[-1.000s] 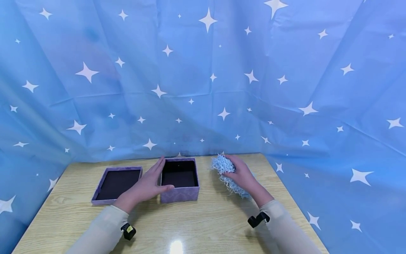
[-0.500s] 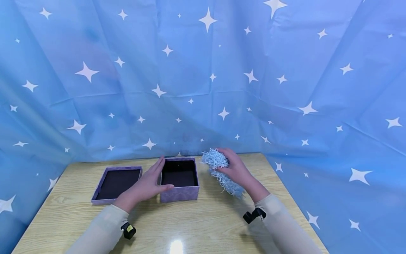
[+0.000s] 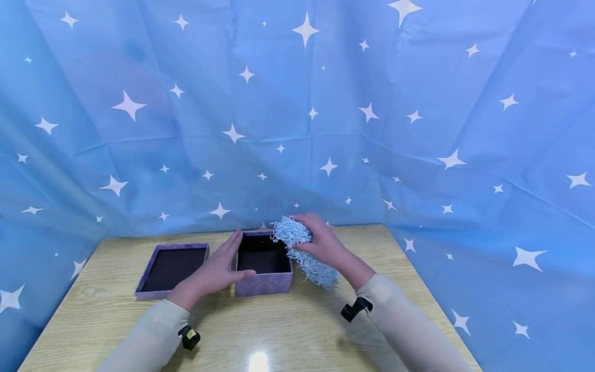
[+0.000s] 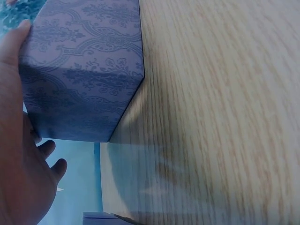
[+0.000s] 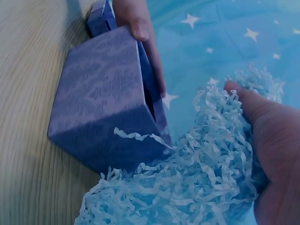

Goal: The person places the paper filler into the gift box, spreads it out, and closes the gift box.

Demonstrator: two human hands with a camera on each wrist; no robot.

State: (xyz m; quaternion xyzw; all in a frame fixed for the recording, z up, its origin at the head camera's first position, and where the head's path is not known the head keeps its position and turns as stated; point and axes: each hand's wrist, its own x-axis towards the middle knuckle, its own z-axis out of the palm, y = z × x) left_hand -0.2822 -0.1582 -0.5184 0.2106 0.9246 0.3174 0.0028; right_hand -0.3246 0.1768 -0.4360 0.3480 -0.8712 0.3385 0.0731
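Observation:
A purple patterned box [image 3: 264, 285] with a dark inside stands uncovered on the table. My left hand [image 3: 216, 274] rests against it, fingers stretched along the left side and thumb at the front rim; the left wrist view shows the thumb touching the box wall [image 4: 84, 51]. My right hand [image 3: 323, 243] grips a clump of light blue shredded paper [image 3: 290, 232] at the box's right rim. Part of that clump overlaps the opening, while a long tail hangs down outside the right wall. Loose strands [image 5: 206, 154] spread below the right hand in its wrist view.
Left of the box lies a shallow purple lid [image 3: 153, 295], dark inside facing up. The wooden table [image 3: 297, 336] ends at a blue star-printed cloth [image 3: 279, 103] behind and on the right.
My right hand has carried the shredded paper leftward, from right of the box to its right rim. My left hand and the box have stayed in place.

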